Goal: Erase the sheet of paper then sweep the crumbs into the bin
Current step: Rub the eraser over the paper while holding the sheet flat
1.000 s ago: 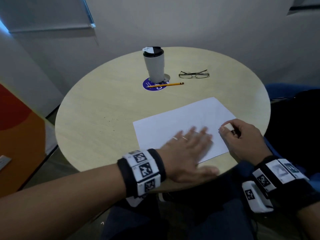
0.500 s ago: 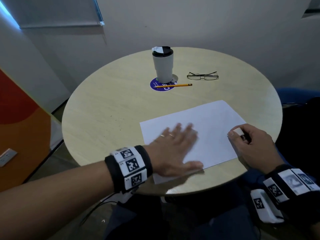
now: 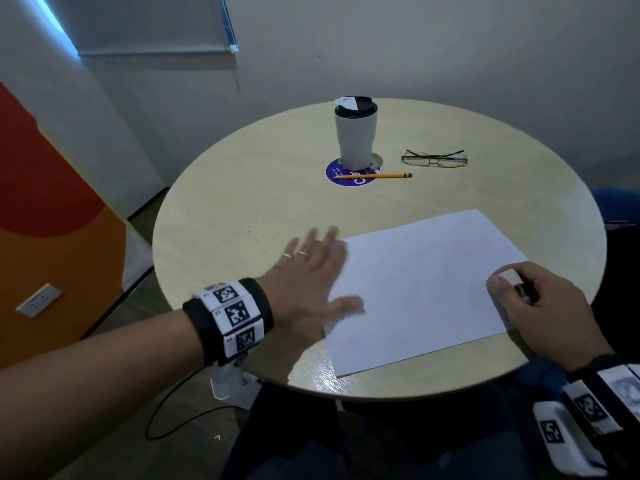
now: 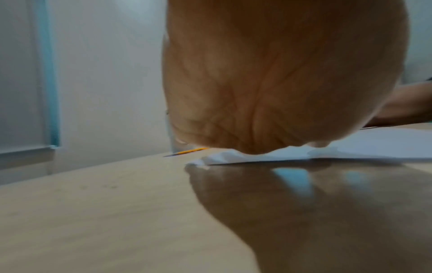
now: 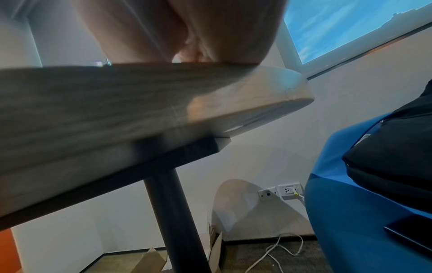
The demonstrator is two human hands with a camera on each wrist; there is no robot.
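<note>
A white sheet of paper (image 3: 422,285) lies on the round wooden table (image 3: 242,209), near its front edge. My left hand (image 3: 311,271) lies flat with straight fingers over the sheet's left edge, partly on bare table; the left wrist view shows the palm (image 4: 268,83) just above the paper (image 4: 374,146). My right hand (image 3: 540,306) rests at the sheet's right corner and pinches a white eraser (image 3: 509,276). A few dark crumbs (image 3: 258,239) dot the table left of my left hand. No bin shows in any view.
At the back stands a white tumbler (image 3: 355,133) on a purple coaster (image 3: 351,174), with a yellow pencil (image 3: 375,176) and glasses (image 3: 434,158) beside it. Under the table are a black pedestal (image 5: 177,212), cardboard (image 5: 215,247) and a cable. A blue seat (image 5: 362,203) holding a black bag stands right.
My left hand has slid leftward across the paper, from its middle to its left edge. The right hand stays at the right corner with the eraser.
</note>
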